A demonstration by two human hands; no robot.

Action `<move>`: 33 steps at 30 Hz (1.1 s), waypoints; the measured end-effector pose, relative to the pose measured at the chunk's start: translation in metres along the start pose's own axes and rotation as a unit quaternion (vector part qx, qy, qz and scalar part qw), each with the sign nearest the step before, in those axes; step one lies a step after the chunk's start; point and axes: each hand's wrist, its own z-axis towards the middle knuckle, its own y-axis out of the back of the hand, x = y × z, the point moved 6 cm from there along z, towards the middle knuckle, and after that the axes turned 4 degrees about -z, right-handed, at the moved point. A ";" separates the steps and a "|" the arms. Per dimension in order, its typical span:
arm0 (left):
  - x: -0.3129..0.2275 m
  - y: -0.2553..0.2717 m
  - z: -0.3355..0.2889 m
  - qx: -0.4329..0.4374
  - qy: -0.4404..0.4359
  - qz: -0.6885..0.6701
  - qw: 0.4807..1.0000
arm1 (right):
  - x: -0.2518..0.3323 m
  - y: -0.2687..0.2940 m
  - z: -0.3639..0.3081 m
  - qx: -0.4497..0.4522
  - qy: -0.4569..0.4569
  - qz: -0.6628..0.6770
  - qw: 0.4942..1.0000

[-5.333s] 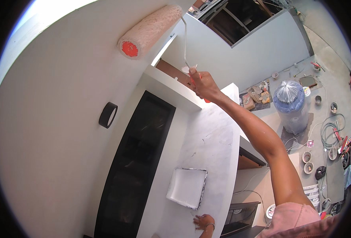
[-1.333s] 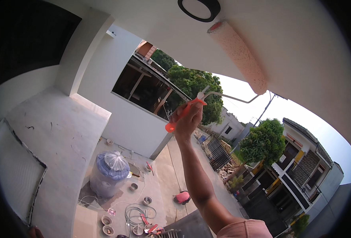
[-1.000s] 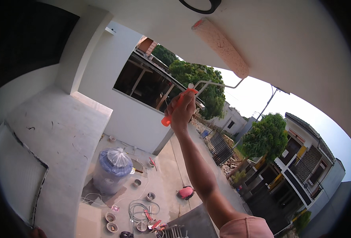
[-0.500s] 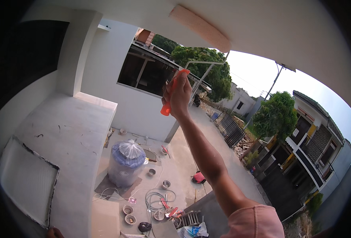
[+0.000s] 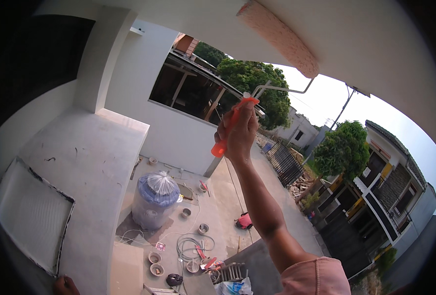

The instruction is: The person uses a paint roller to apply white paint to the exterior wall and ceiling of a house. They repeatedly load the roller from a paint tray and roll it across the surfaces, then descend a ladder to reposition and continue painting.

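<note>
My right hand (image 5: 239, 132) is raised with its fingers wrapped round the orange handle of a paint roller (image 5: 279, 38). The roller's fuzzy, pale pinkish sleeve lies against the white ceiling (image 5: 370, 44), joined to the handle by a bent metal frame. At the lower left, only part of my left hand (image 5: 66, 285) shows, beside the near corner of a paint tray (image 5: 36, 216). That tray has a ribbed slope, dark-smeared rims and whitish paint in it, and it lies on a pale ledge (image 5: 92, 162). The left hand's fingers are mostly cut off by the picture's edge.
Far below the ledge's edge is a floor with a plastic-covered drum (image 5: 154, 204), several small buckets (image 5: 157, 269), a coiled hose (image 5: 183, 246) and tools. A wall with a dark window (image 5: 186, 88) stands ahead. Trees, a street and houses are at the right.
My right hand has moved right and slightly down in the picture, and the roller has shifted right along the ceiling. More of my left hand now shows beside the tray.
</note>
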 end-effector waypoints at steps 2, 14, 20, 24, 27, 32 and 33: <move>0.007 -0.009 -0.001 0.105 0.045 0.001 0.994 | 0.001 -0.001 0.002 0.002 0.009 -0.009 1.000; 0.013 -0.014 -0.005 0.123 0.044 -0.001 0.991 | 0.015 -0.001 -0.010 0.004 0.020 -0.016 1.000; 0.060 -0.060 -0.023 0.070 0.086 -0.048 0.993 | 0.021 -0.002 -0.020 0.008 0.023 0.003 1.000; 0.101 -0.104 -0.040 0.062 0.062 -0.078 0.993 | 0.028 0.003 -0.027 -0.028 0.023 0.011 0.999; 0.109 -0.109 -0.049 -0.011 0.013 -0.074 0.997 | 0.034 0.001 -0.031 -0.022 0.031 0.010 0.999; 0.102 -0.108 -0.049 0.003 0.054 -0.064 0.996 | 0.043 0.001 -0.040 -0.022 0.045 0.009 0.999; 0.099 -0.106 -0.048 0.005 0.059 -0.062 0.996 | 0.046 0.001 -0.042 -0.023 0.048 0.010 0.999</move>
